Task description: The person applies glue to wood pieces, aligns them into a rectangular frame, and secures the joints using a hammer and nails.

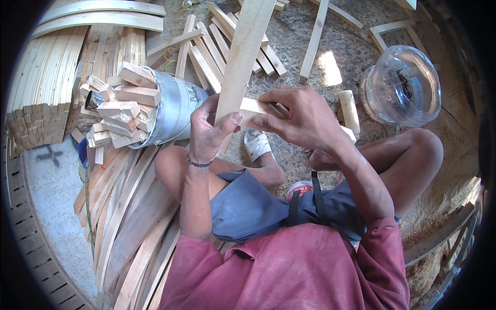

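Note:
My left hand [211,128] is closed around the lower part of a long wooden plank [247,49], which stands tilted up and away from me. The thumb presses on its near face. My right hand [302,116] grips a short wooden block [250,110] that meets the plank's right edge, making a corner between the two. The right fingers wrap over the block's top and the thumb lies along its front. Whether the two pieces are joined or only touching, I cannot tell.
At left, a tipped metal bucket [173,106] overflows with wood blocks [119,109]. Long planks [137,206] lie beside my left leg. A clear plastic tub [408,85] holding small dark pieces stands right, near a pale wooden cylinder [350,112]. Cut sticks [206,57] and a wooden frame [395,28] lie ahead.

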Tool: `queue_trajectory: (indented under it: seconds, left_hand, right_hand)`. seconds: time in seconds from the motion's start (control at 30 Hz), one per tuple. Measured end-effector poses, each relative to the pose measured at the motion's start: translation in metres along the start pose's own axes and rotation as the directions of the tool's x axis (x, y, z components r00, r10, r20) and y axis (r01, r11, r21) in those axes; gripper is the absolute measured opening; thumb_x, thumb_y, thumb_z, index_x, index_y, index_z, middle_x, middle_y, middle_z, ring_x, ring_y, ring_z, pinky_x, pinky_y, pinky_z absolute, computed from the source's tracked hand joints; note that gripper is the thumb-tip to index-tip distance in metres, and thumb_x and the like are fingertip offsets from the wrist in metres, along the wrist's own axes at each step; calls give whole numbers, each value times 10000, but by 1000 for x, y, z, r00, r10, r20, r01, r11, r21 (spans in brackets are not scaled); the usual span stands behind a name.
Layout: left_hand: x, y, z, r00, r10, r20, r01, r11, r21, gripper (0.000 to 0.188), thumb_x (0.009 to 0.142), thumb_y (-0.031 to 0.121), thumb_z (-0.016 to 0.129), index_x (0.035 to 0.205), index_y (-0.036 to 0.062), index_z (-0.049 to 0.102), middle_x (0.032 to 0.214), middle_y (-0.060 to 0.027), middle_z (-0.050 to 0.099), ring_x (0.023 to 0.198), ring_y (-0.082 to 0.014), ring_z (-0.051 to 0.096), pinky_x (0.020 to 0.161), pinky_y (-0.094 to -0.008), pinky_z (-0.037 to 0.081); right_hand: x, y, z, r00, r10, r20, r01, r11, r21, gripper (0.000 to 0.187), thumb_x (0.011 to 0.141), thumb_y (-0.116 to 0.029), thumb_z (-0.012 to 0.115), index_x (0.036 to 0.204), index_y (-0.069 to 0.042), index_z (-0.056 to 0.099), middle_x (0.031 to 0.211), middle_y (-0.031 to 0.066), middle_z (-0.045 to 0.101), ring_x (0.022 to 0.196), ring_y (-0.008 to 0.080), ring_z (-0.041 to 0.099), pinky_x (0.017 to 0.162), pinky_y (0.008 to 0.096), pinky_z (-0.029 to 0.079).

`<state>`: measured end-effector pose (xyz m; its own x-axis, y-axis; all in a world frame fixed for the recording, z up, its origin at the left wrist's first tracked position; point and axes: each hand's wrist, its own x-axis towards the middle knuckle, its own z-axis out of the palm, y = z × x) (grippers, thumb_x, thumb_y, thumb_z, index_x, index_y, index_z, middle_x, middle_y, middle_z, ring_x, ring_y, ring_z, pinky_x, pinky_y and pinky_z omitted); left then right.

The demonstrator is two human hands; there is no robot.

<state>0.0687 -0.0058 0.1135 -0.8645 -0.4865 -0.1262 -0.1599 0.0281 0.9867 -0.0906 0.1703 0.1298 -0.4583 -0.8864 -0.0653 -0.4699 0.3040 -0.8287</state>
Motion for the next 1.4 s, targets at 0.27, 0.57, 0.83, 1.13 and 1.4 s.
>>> queue_trajectory:
  seconds: [0.27, 0.57, 0.83, 1.13, 1.4]
  left_hand:
    - [-1, 3, 2, 1000, -11, -14, 11, 1000, 8, 515, 847, 281, 814, 1179, -59, 617, 976, -93, 686, 788, -103, 657, 667, -246, 568]
    - [-3, 4, 3, 1000, 3, -20, -3, 1000, 14, 508, 853, 271, 806, 1183, -64, 614, 971, -86, 682, 786, -101, 651, 663, -244, 560]
    - [-1, 2, 1, 1000, -21, 20, 20, 1000, 19, 528, 869, 261, 798, 1223, -77, 600, 1004, -104, 682, 802, -107, 644, 704, -260, 551]
    - [-1, 2, -2, 998, -40, 53, 38, 999, 24, 541, 883, 254, 787, 1249, -91, 586, 1086, -123, 676, 915, -122, 645, 775, -276, 555]
    - [0, 7, 0, 998, -40, 52, 38, 998, 50, 538, 883, 236, 780, 1254, -98, 580, 1108, -140, 673, 989, -146, 646, 846, -292, 549]
  right_hand:
    - [-2, 1, 3, 998, -38, -47, 39, 999, 7, 365, 845, -368, 779, 984, -39, 703, 834, 142, 700, 757, 307, 711, 668, 420, 541]
    - [-3, -2, 1, 1000, -9, -10, 9, 1000, 10, 450, 845, -389, 794, 1110, -29, 739, 940, 162, 746, 811, 301, 747, 702, 405, 574]
    - [-4, 4, 8, 997, -26, -76, 31, 997, 72, 370, 846, -412, 751, 827, -47, 691, 694, 126, 636, 678, 341, 662, 621, 458, 494]
    - [-1, 10, 12, 995, -50, -88, 56, 996, 66, 415, 844, -454, 756, 809, -50, 668, 667, 103, 626, 645, 315, 659, 595, 447, 487]
    - [0, 11, 13, 996, -34, -81, 41, 996, 76, 416, 853, -471, 747, 898, -57, 727, 684, 96, 645, 656, 299, 675, 609, 434, 508]
